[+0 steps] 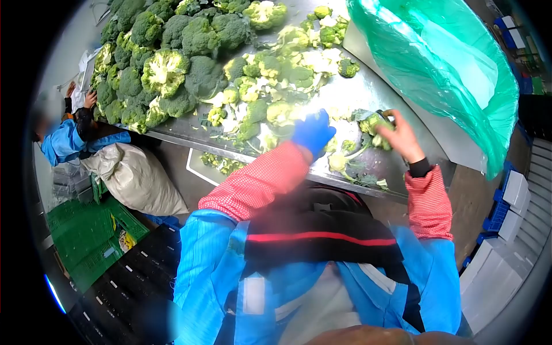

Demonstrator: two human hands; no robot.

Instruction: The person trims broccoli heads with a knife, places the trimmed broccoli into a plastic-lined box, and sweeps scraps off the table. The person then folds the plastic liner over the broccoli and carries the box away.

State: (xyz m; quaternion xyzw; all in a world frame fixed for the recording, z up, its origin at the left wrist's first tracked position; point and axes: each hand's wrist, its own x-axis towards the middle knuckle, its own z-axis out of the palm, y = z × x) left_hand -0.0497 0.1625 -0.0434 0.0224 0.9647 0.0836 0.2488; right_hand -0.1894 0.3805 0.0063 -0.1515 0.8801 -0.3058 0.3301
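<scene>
Leaning over a steel table (368, 92), the worker has the bare right hand (399, 137) curled around a broccoli piece (372, 123), fingers and thumb drawn in on it, near the table's front edge. The left hand (313, 135), in a blue glove, is just beside it over the loose pieces; it is blurred and seen from the back, so I can't tell how far its fingers are spread or whether it has hold of anything.

As for progress, I'd call it partway: plenty of pale florets (247, 89) lie loose across the middle, while a big heap of broccoli heads (201, 34), mostly whole by the look of them, fills the far left. A stalk with leaves (339, 163) lies closer in.

Beyond the right hand, a green plastic bag (437, 69) gapes wide and takes up the table's right side. More green pieces show below the front edge, in a white-rimmed bin (192, 167). Over on the left, a co-worker in a blue sleeve (60, 142) reaches to the heap's far end, with a stuffed white sack (135, 178) and a green crate (80, 241) crowding the floor on that side
</scene>
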